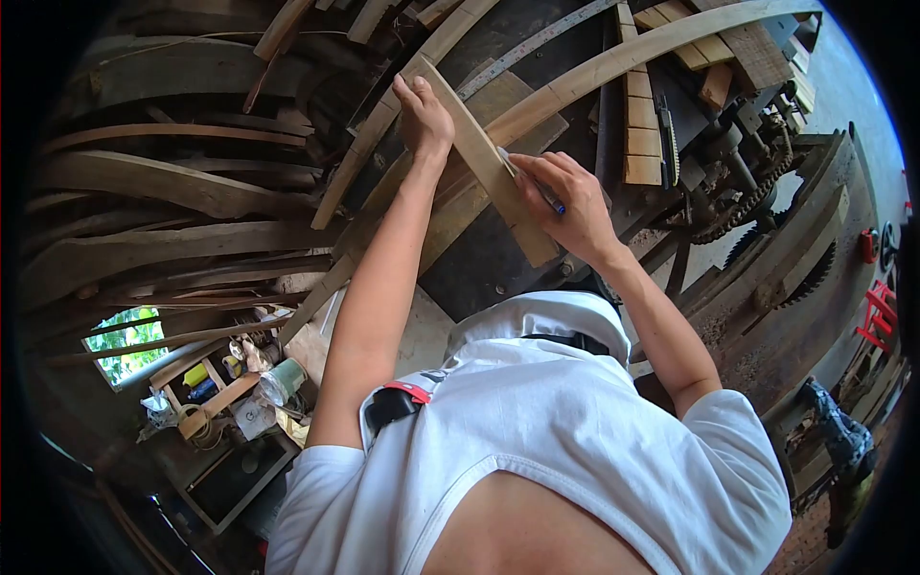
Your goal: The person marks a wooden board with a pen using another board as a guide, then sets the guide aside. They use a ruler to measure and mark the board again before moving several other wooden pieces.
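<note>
A flat, pale wooden strip (481,153) lies at a slant across the dark work surface. My left hand (424,120) is at its upper end, thumb and fingers closed on the edge; part of the grip is hidden behind the wood. In my right hand (567,199) is a pen (556,203) with a blue end, pinched between the fingers. Its other end touches or nearly touches the strip's right edge. From beside the strip, a long curved piece of wood (613,69) runs up to the right.
A measuring tape or ruler (539,46) lies beyond the strip. Blocks of wood (642,125) stand to the right, near a chain (757,196) and a toothed saw blade (815,280). Curved planks (172,182) are stacked at left. A bucket (282,381) sits lower left.
</note>
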`<move>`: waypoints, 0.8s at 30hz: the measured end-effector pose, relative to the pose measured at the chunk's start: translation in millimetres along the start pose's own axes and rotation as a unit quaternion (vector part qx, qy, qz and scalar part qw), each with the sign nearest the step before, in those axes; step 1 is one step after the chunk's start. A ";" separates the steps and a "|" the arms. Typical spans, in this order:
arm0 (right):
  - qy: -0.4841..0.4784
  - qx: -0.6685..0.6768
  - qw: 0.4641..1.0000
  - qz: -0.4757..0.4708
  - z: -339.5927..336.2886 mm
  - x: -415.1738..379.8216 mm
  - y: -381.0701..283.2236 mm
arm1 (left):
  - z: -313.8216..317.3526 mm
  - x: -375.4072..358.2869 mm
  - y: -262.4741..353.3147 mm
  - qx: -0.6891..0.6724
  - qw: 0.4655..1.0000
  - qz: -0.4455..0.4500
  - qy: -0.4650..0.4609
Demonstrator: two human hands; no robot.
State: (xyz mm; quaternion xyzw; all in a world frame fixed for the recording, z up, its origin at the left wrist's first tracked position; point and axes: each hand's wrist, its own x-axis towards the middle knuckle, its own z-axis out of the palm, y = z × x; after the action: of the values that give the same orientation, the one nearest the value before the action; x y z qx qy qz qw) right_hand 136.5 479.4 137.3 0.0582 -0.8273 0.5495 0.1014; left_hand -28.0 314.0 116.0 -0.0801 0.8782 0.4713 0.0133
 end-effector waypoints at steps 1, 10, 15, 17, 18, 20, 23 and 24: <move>0.000 0.001 1.000 0.000 -0.4 0.3 -0.1 | 0.1 0.1 -0.2 0.003 1.000 0.007 0.005; -0.028 -0.016 0.999 0.000 1.8 16.0 7.8 | 7.9 10.6 -24.8 0.088 0.992 0.047 0.076; -0.036 -0.014 0.999 -0.019 -3.5 21.0 6.9 | 7.5 10.9 -25.2 0.090 0.992 0.039 0.074; -0.047 -0.011 0.999 -0.018 -11.2 15.9 7.0 | 7.9 9.7 -26.3 0.092 0.991 0.047 0.084; -0.058 -0.007 0.998 -0.016 -13.2 14.6 7.3 | 7.6 9.8 -26.5 0.091 0.991 0.046 0.085; -0.058 0.000 0.998 -0.009 -11.9 17.7 9.5 | 7.9 10.0 -26.6 0.098 0.990 0.045 0.088; -0.029 0.019 0.999 -0.011 0.2 29.5 17.3 | 4.6 3.2 -15.5 0.098 0.992 0.015 0.074; -0.001 0.030 0.999 -0.021 3.9 32.2 18.6 | 5.7 4.7 -20.4 0.099 0.992 0.016 0.074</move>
State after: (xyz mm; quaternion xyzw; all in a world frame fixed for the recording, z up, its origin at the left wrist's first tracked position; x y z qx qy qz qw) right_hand 100.9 483.5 126.6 0.0791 -0.8091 0.5718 0.1101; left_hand -29.7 307.0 95.5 -0.0991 0.9203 0.3749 -0.0516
